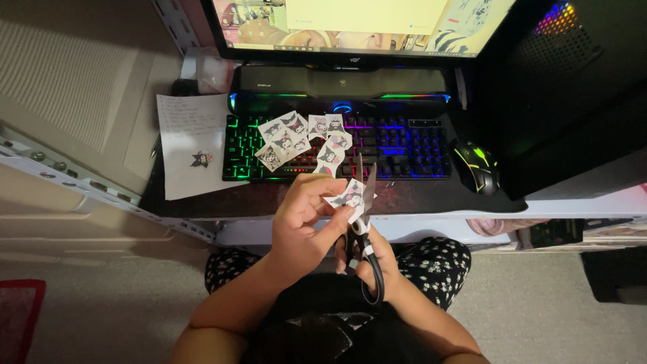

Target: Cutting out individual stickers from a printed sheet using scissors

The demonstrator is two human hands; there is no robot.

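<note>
My left hand (306, 222) pinches a small paper cut-out (349, 195) printed with a black-and-white cartoon figure. My right hand (379, 259) grips the black handles of a pair of scissors (364, 202), whose blades point up and away and are slightly apart around the cut-out's edge. Both hands hover over my lap, just in front of the desk edge. Several more cut-out pictures (296, 138) of the same figure lie scattered on a backlit keyboard (404, 145).
A white sheet of paper (191, 145) with handwriting and one small figure lies left of the keyboard. A black mouse (477, 166) sits to the right, beside a dark computer tower (573, 87). A monitor (350, 27) and soundbar (340, 82) stand behind.
</note>
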